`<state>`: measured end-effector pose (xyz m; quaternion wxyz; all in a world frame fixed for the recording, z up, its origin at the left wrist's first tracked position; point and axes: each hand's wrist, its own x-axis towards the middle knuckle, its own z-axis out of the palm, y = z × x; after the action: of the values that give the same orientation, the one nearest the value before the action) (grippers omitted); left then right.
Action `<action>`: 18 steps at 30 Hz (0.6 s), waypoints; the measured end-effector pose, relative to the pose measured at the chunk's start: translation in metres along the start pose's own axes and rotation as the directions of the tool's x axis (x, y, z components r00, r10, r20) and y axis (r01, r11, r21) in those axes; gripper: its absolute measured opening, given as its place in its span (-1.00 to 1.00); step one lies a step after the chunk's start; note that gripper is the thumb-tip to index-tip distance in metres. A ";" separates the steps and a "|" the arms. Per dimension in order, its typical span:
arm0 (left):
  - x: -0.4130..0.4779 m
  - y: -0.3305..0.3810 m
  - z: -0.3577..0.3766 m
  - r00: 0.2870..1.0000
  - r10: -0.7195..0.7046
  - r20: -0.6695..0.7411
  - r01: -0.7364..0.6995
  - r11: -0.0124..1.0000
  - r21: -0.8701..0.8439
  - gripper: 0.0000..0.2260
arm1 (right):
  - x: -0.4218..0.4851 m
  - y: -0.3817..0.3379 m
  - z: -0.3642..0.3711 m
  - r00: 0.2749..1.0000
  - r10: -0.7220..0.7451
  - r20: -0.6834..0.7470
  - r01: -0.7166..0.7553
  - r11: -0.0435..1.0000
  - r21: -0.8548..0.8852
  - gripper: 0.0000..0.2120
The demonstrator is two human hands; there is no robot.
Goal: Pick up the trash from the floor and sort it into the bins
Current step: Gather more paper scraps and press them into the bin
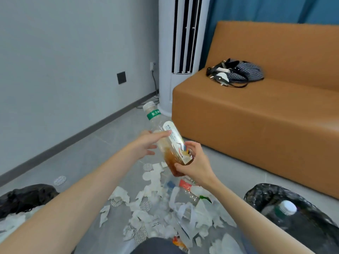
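My right hand [194, 162] grips the base of a clear plastic bottle [165, 136] with a green neck band, a white label and some brown liquid at the bottom. The bottle is held up, tilted, cap pointing away toward the wall. My left hand [146, 143] has straight fingers touching the bottle's middle from the left. Below the hands the floor is strewn with torn white paper [152, 204] and several more plastic bottles [189, 191]. A black-lined bin [256, 195] at the lower right holds a bottle with a white cap [286, 208].
A second black-bagged bin [23, 198] sits at the lower left. An orange sofa [256, 125] with a dark bag [238, 74] on it fills the right. A white tower air conditioner [176, 52] stands in the corner. A grey wall runs along the left.
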<state>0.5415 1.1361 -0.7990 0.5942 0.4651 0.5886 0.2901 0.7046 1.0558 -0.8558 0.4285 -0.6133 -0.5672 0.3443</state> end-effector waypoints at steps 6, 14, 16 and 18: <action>-0.018 0.025 0.058 0.971 0.233 -0.053 -0.235 0.972 -0.032 -0.38 | -0.026 -0.008 -0.077 0.999 -0.046 -0.007 0.046 0.999 -0.024 -0.50; -0.042 0.022 0.139 0.851 0.451 0.269 -0.518 0.805 0.288 -0.28 | -0.036 -0.052 -0.163 0.949 -0.135 -0.286 0.105 0.988 -0.115 -0.53; -0.047 0.017 0.157 0.813 0.482 0.327 -0.574 0.759 0.307 -0.28 | -0.042 -0.054 -0.176 0.945 -0.139 -0.295 0.086 0.979 -0.185 -0.48; -0.053 0.010 0.170 0.798 0.484 0.358 -0.595 0.727 0.344 -0.21 | -0.047 -0.053 -0.187 0.945 -0.130 -0.299 0.060 0.971 -0.231 -0.53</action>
<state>0.7008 1.0569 -0.7885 0.4296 0.7703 0.3985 0.2515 0.8475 0.9837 -0.7360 0.4588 -0.6751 -0.5559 0.1572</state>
